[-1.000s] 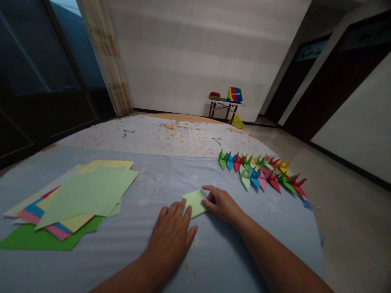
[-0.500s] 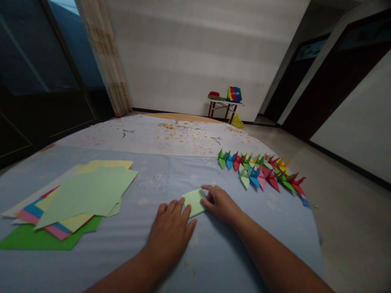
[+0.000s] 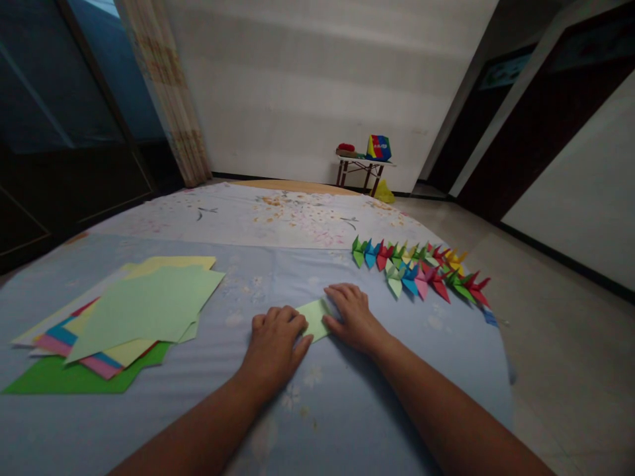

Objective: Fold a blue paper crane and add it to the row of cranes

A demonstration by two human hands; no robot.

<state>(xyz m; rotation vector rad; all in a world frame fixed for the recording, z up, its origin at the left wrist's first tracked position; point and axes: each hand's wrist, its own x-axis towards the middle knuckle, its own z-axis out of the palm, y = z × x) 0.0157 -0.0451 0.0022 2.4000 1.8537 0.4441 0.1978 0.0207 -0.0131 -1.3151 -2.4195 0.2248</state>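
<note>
a small piece of pale green paper (image 3: 315, 320), straight-edged and apparently folded, lies on a round table (image 3: 292, 188), midway between its left and right edges; its layers are too small to count. the left hand (image 3: 275, 340) covers the paper's left end with bent fingers, and the right hand (image 3: 354, 320) spans its right end, thumb on the paper and fingertips at the upper corner. whether either hand pinches the paper or only presses it, i cannot tell. the step in hand looks like steadying and squaring a fold; the next move seems to call for matched edges and even pressure along the crease. beneath is a soft, faintly wrinkled light blue cloth (image 3: 278, 277) with pale flowers, and toward the table's far edge a white floral cloth (image 3: 223, 215). near the left edge, large flat sheets of paper (image 3: 149, 304) overlap unevenly, pale green on top, with yellow, blue, pink and deep green showing. near the right edge, pointed folded paper figures (image 3: 409, 281) stand in two close rows, in many colours. beyond the far edge, a bright multicoloured box-like item (image 3: 380, 148) sits by a plain wall (image 3: 297, 79).
</note>
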